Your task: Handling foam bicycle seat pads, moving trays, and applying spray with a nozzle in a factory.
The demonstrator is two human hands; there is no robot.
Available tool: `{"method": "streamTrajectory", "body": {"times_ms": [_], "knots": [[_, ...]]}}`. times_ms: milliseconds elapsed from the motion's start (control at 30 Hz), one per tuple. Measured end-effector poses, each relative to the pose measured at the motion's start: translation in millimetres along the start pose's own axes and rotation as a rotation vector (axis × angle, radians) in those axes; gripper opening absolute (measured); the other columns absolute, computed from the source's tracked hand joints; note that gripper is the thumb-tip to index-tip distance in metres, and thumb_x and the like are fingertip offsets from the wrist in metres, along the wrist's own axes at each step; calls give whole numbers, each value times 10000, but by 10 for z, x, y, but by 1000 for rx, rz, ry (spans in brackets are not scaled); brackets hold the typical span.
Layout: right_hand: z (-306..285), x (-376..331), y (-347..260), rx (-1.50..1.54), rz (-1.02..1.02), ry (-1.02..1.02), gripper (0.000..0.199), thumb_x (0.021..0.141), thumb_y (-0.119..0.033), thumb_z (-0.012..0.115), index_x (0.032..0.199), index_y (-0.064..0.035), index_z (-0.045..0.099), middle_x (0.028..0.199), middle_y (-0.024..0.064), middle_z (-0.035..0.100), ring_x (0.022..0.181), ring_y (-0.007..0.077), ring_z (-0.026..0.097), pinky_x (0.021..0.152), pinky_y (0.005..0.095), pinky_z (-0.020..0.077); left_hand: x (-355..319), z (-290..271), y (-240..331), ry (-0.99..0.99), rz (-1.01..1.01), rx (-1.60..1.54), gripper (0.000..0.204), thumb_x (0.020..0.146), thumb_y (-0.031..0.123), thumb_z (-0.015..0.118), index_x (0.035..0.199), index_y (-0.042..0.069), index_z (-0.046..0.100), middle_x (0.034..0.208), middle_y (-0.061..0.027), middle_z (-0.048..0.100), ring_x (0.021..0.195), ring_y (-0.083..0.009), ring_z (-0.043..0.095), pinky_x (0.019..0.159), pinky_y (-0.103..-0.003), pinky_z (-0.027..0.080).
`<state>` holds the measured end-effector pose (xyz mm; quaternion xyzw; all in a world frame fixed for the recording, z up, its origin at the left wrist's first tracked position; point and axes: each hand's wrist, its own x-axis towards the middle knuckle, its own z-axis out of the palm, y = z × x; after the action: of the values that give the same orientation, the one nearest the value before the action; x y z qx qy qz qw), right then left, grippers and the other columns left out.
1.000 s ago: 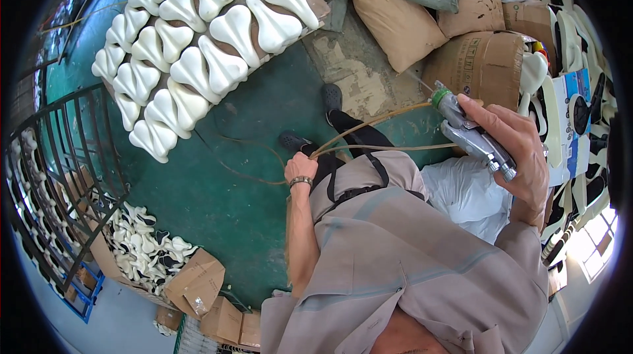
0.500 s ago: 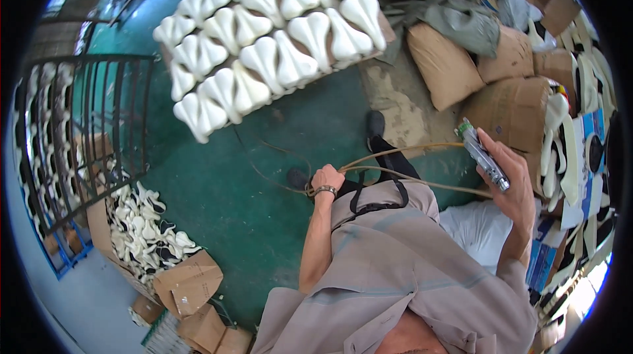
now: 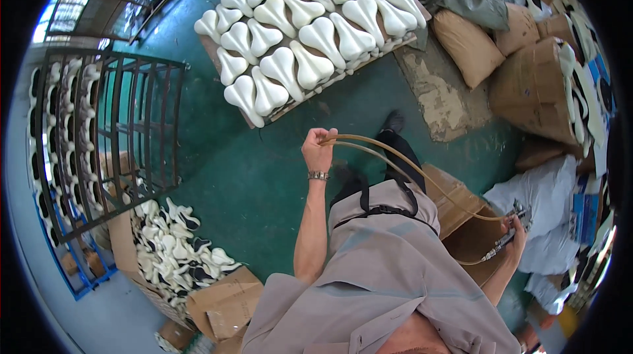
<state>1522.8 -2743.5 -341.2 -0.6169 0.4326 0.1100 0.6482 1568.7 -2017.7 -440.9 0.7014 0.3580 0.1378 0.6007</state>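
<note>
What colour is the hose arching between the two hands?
The hose is yellowish tan; it shows best in the head view.

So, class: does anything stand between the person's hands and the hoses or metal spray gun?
Nothing visible does: the left hand is closed around the tan hoses, and the right hand directly grips the metal spray gun.

Workshop: hose-fed tool [image 3: 499, 246], rows of white saddle-shaped parts [image 3: 322, 36], metal rack [image 3: 113, 133], cartons [image 3: 533, 90].

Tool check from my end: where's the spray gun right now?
Head view, right side: the spray gun is in the right hand, beside the white bag.
</note>
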Motion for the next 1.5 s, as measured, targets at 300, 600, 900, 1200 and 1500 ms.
{"method": "streamTrajectory", "body": {"times_ms": [300,600,900,1200,1500], "knots": [[-457,-1083,2637,813,267,201,413,963,36,578,1303,232,449,1203,365,642,1026,437,727,873,421,669,-310,-253,538,-202,429,89,232,840,49,859,983,43,676,702,60,546,637,-63,480,615,-232,441],[276,-1096,4198,419,877,110,205,959,46,565,1160,90,574,1071,292,692,861,411,743,706,483,692,-503,284,494,-547,328,243,236,873,143,862,993,34,690,735,77,527,642,-33,406,568,-222,335],[128,-522,3648,88,740,53,487,1028,-430,622,1279,-12,621,1006,227,739,783,284,748,680,438,647,-924,853,708,-944,655,492,400,748,124,913,1095,104,715,760,-14,609,601,-110,505,597,-291,467],[1597,277,2249,-158,334,16,320,822,-310,809,846,-46,631,718,64,604,508,144,518,424,290,394,-1614,1942,-145,-1382,1050,630,755,725,215,803,1421,101,536,1307,-176,628,1227,-362,576,1009,-454,484],[958,456,1962,-210,158,498,147,757,2,609,627,-41,558,575,59,528,426,174,465,373,323,380,465,649,-415,-1032,12,475,608,834,270,803,1373,72,601,1163,-140,734,1073,-271,720,945,-398,571]]}}
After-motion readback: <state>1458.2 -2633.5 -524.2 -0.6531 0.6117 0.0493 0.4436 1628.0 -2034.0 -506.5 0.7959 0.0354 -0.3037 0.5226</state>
